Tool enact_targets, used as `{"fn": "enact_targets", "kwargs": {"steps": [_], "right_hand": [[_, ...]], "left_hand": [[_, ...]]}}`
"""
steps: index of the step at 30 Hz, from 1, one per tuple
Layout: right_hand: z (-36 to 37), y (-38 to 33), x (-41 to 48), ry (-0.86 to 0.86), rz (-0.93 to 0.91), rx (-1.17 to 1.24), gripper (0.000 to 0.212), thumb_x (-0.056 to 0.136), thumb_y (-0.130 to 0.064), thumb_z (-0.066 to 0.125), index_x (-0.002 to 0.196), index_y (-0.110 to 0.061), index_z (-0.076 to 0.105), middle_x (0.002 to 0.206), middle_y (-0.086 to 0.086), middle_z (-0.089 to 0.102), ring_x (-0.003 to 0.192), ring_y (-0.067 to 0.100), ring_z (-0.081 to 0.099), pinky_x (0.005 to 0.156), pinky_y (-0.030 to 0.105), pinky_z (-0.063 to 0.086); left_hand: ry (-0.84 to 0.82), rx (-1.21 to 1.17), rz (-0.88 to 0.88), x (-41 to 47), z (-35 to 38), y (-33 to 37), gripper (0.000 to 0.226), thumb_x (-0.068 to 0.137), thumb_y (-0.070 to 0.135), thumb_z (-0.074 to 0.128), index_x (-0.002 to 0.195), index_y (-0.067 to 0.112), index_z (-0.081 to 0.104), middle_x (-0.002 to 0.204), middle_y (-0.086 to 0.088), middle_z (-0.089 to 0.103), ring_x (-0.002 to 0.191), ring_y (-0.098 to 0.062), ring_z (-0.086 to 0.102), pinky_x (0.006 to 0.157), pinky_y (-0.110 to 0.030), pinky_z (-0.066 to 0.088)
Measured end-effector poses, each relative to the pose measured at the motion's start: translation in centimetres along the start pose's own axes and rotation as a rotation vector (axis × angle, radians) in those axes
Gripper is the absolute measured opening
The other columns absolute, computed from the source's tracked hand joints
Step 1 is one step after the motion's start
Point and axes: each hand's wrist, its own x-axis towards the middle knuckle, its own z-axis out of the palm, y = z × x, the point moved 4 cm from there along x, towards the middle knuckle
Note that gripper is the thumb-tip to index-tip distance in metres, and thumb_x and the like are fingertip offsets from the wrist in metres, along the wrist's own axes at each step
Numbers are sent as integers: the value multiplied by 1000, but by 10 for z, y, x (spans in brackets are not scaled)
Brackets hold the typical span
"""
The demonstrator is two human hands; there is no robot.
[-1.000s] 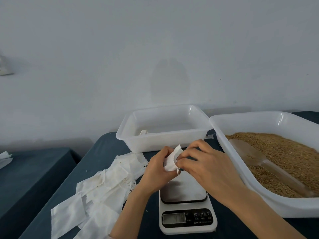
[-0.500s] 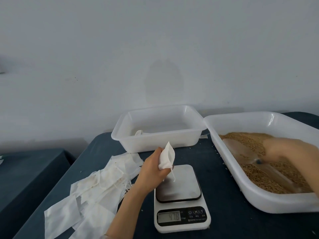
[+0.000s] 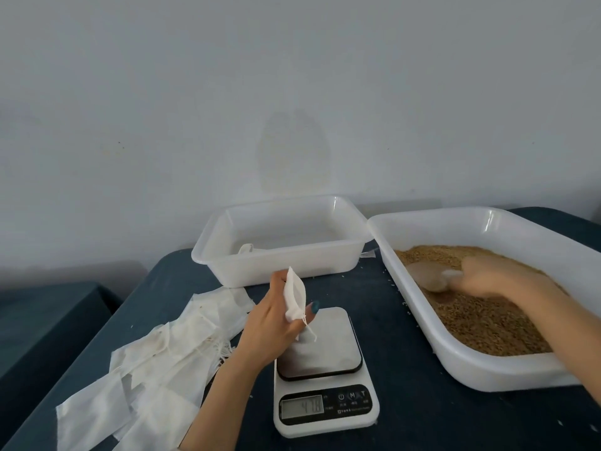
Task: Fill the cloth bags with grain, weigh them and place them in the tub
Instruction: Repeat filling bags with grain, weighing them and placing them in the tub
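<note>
We see the cloth bag (image 3: 294,296) pinched upright between the left hand (image 3: 276,323) thumb and fingers, just off the scale's (image 3: 320,346) far-left corner, drawstring dangling. The right hand (image 3: 487,275), blurred, grips the scoop (image 3: 429,279) in the grain (image 3: 481,320), inside the grain tub (image 3: 487,369). Versus half a second ago: bag unmoved, scoop shifted left.

Scale (image 3: 326,415) display (image 3: 302,409): blurred digits, about 478; buttons (image 3: 353,396) marked M, T
</note>
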Motion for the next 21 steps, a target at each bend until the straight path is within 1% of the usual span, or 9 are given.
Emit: {"fn": "enact_targets", "kwargs": {"steps": [3, 6, 8, 10, 13, 15, 16, 18, 21], "right_hand": [[-6, -6, 2, 102, -1, -47, 12, 97, -27, 52, 100, -16, 56, 85, 0, 61, 74, 14, 62, 65, 28, 53], [0, -9, 0, 103, -9, -127, 20, 95, -21, 55, 113, -14, 61, 91, -2, 61, 78, 14, 62, 75, 31, 57], [11, -15, -4, 44, -63, -202, 26, 100, -26, 48, 124, -20, 58, 94, -6, 62, 77, 10, 61, 67, 23, 54], [16, -23, -6, 39, -107, -225, 30, 103, -29, 42, 130, -18, 48, 88, -6, 62, 68, 8, 60, 52, 19, 46], [21, -34, -5, -24, -153, -114, 22, 105, -26, 37, 114, -16, 54, 83, -4, 61, 60, 7, 55, 48, 17, 40], [21, -34, -5, -103, -122, 71, 30, 106, -28, 36, 89, -13, 55, 73, -2, 57, 53, 7, 48, 45, 16, 37], [20, -31, -5, -144, -90, 194, 33, 106, -31, 36, 85, -12, 53, 70, -1, 55, 49, 7, 45, 42, 16, 36], [19, -23, -7, -235, 0, 432, 35, 105, -34, 38, 90, -6, 53, 65, 2, 54, 41, 9, 42, 38, 18, 35], [14, -15, -11, -301, 78, 594, 38, 103, -33, 44, 93, 1, 58, 54, 2, 55, 34, 10, 43, 36, 19, 35]], "left_hand": [[27, 33, 15, 0, -1, 1, 41, 84, 66, 45, 109, 41, 24, 85, 14, 49, 72, -8, 55, 60, -26, 44], [83, 78, 62, 3, -4, 1, 22, 88, 29, 67, 102, 18, 52, 94, 8, 51, 83, -17, 52, 67, -26, 41], [77, 16, 6, 4, -4, -2, 19, 85, 16, 69, 87, 24, 52, 88, 11, 53, 78, -15, 53, 63, -21, 42], [27, -118, -70, 5, -2, -3, 29, 86, 11, 64, 86, 35, 48, 81, 11, 57, 68, -12, 57, 57, -30, 55], [26, -142, -75, 4, 2, -3, 38, 86, 12, 60, 96, 45, 44, 83, 18, 61, 69, -10, 63, 64, -44, 58], [44, -128, -56, 4, 2, -2, 43, 84, 20, 65, 99, 53, 41, 91, 29, 59, 81, -6, 62, 74, -36, 57], [42, -113, -58, 4, 2, -2, 43, 81, 29, 67, 100, 57, 40, 95, 31, 57, 85, -2, 60, 74, -26, 54], [40, -63, -52, 3, 1, -2, 40, 77, 47, 67, 99, 60, 36, 97, 30, 57, 88, 4, 57, 68, -12, 42], [42, -17, -3, 1, -1, -2, 41, 72, 67, 57, 102, 56, 32, 95, 30, 53, 88, 7, 54, 65, -9, 38]]}}
